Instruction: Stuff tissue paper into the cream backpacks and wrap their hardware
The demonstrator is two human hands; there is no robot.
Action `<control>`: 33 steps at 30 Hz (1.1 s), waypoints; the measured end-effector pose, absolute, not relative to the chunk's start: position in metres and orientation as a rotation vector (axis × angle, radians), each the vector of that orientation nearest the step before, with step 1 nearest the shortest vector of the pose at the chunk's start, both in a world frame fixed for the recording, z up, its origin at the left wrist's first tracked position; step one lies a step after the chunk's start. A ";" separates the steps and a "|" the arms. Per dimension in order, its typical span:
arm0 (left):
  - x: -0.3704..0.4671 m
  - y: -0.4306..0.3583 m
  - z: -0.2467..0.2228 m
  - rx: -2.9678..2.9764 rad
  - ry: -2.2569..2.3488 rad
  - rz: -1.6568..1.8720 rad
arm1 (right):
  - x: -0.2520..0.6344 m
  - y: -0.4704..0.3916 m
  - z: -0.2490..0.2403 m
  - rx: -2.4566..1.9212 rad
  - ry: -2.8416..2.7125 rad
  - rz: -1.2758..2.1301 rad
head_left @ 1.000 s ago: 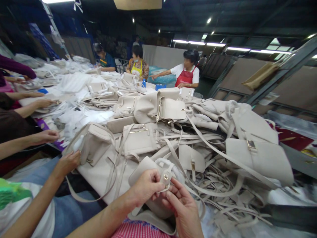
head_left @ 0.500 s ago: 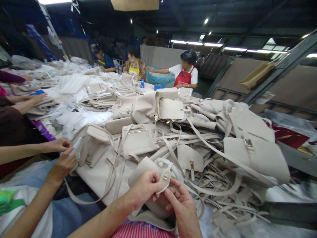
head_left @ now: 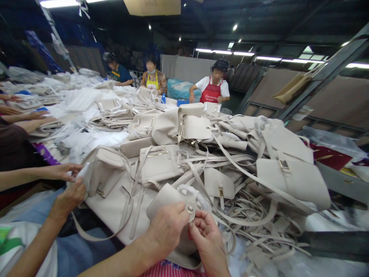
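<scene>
A beige bag [head_left: 164,200] rests at my lap, at the table's near edge. Its strap tab with a round metal buckle [head_left: 190,209] lies between my two hands. My left hand [head_left: 170,225] is closed on the tab's left side, with its back toward the camera. From the right, my right hand [head_left: 206,236] pinches the tab's lower edge between thumb and finger, the other fingers curled. White wrapping [head_left: 198,196] surrounds the handle just behind the buckle.
Beige bags [head_left: 160,163] and loose straps [head_left: 259,227] cover the table. At the left, a co-worker's hands [head_left: 70,188] hold another bag [head_left: 106,169]. Across the table stands a person in a red apron [head_left: 211,92]. A dark metal edge [head_left: 337,244] is at lower right.
My left hand has turned over the tab, its back now covering more of the bag. The person in the red apron has drawn in an outstretched arm. The view has shifted slightly.
</scene>
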State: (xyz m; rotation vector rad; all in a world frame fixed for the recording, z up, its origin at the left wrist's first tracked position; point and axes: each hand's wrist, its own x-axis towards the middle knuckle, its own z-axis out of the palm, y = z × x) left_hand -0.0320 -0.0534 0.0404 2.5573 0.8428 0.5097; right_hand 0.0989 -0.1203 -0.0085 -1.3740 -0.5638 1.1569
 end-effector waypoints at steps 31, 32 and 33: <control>-0.012 -0.025 0.063 1.945 1.059 0.447 | 0.073 -0.135 -0.012 -1.390 -1.020 1.532; -0.016 -0.026 0.065 1.882 1.026 0.397 | 0.074 -0.136 -0.007 -1.426 -1.144 1.494; -0.018 -0.026 0.065 1.841 0.995 0.349 | 0.075 -0.136 -0.002 -1.454 -1.260 1.444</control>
